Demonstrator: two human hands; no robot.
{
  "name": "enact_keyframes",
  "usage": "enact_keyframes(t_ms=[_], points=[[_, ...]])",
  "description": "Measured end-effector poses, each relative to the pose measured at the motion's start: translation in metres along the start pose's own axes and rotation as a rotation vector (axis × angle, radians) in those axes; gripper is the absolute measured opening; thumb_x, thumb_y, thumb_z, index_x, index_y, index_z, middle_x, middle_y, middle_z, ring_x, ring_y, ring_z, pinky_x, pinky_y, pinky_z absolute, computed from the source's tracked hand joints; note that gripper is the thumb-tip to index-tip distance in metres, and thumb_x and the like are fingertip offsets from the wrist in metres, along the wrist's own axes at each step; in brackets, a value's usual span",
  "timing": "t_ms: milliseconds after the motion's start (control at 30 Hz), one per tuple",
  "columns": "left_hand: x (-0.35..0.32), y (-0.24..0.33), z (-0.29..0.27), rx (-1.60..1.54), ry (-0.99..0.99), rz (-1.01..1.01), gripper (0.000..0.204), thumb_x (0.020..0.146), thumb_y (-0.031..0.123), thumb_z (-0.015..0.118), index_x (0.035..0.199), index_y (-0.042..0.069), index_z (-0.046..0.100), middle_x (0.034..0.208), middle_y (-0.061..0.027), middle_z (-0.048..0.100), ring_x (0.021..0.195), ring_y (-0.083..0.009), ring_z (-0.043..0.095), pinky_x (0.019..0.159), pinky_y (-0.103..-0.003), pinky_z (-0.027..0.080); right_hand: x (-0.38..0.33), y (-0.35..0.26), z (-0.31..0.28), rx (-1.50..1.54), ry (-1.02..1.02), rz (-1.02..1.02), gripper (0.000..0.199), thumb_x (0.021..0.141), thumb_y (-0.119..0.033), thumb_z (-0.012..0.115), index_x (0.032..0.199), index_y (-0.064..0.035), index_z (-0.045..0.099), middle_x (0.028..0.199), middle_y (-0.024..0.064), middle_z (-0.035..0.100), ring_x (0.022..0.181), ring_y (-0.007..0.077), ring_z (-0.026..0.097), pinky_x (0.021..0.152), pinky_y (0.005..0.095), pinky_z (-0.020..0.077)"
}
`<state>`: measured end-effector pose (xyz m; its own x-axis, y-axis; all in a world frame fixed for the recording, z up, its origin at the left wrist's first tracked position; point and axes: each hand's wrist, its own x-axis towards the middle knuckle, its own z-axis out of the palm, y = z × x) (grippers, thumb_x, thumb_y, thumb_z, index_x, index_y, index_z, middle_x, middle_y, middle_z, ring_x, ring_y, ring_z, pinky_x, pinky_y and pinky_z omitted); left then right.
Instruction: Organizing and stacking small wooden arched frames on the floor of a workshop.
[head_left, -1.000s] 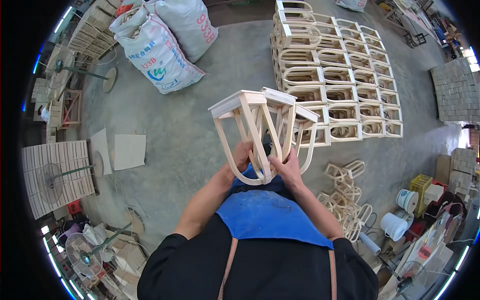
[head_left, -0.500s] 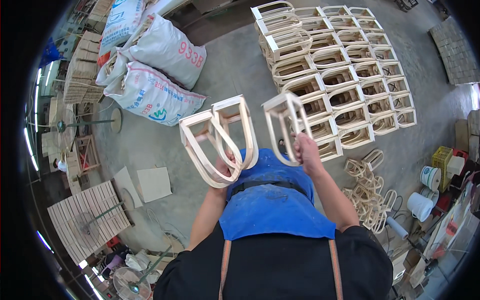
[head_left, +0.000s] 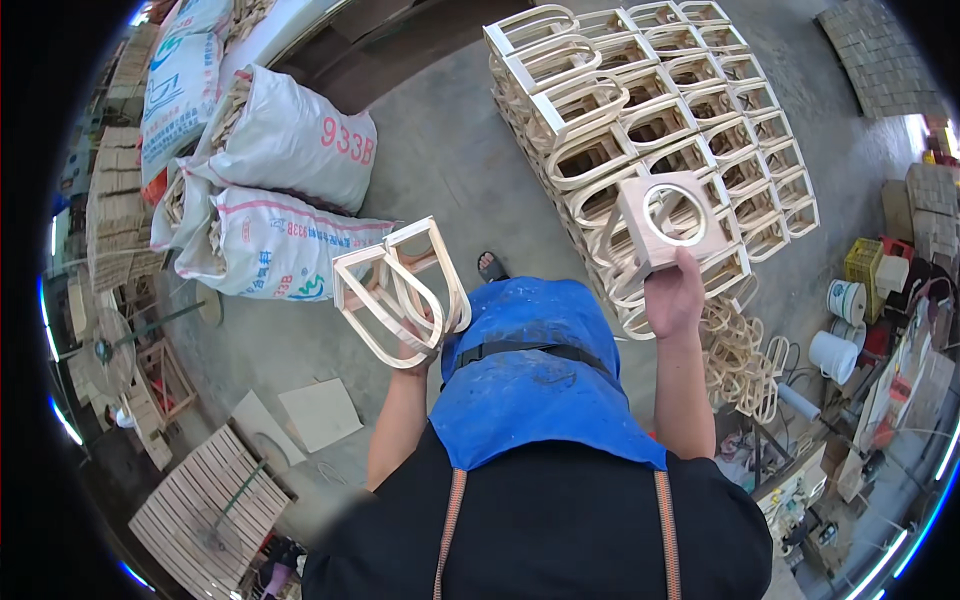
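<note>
Since half a second ago, the two wooden frames have been drawn further apart. One looped wooden frame (head_left: 400, 292) is gripped from below by the left hand (head_left: 418, 345), held out over the concrete floor (head_left: 440, 170). A second frame with a square top and round hole (head_left: 668, 218) is clasped by the right hand (head_left: 675, 298), just beside the stack of frames (head_left: 640, 120).

A slip could be caused by the one-handed grips; the stack could be knocked by the right frame.

Counted: two held frames, three visible sacks (head_left: 290, 140), two white buckets (head_left: 835, 352); the stacked frames are too many to be counted surely.
</note>
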<state>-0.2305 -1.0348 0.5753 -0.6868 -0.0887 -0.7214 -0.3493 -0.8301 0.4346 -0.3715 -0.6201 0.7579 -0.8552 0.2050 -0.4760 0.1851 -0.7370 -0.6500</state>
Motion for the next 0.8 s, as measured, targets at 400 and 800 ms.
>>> enact_keyframes(t_ms=[400,800], points=[[0.082,0.066,-0.009,-0.050,0.037,-0.214,0.033,0.100,0.035,0.058,0.127,0.016,0.061,0.100,-0.0063,0.070,0.083,-0.0252,0.070,0.074,-0.044,0.060,0.119,0.079,-0.024,-1.673,-0.118,-0.081,0.043,0.084,-0.011,0.060,0.126,0.0015,0.055,0.114,0.0240,0.064,0.102,0.0417,0.064,0.090,0.0452,0.0514],[0.017,0.115,0.058,0.927,0.116,0.018,0.035,0.097,0.030,0.060,0.123,0.008,0.068,0.119,-0.0113,0.072,0.099,-0.0260,0.067,0.085,-0.036,0.052,0.281,0.155,-0.054,-1.927,-0.328,-0.057,0.030,0.077,-0.004,0.063,0.107,0.0006,0.057,0.104,0.0234,0.067,0.093,0.0437,0.067,0.083,0.0488,0.0549]])
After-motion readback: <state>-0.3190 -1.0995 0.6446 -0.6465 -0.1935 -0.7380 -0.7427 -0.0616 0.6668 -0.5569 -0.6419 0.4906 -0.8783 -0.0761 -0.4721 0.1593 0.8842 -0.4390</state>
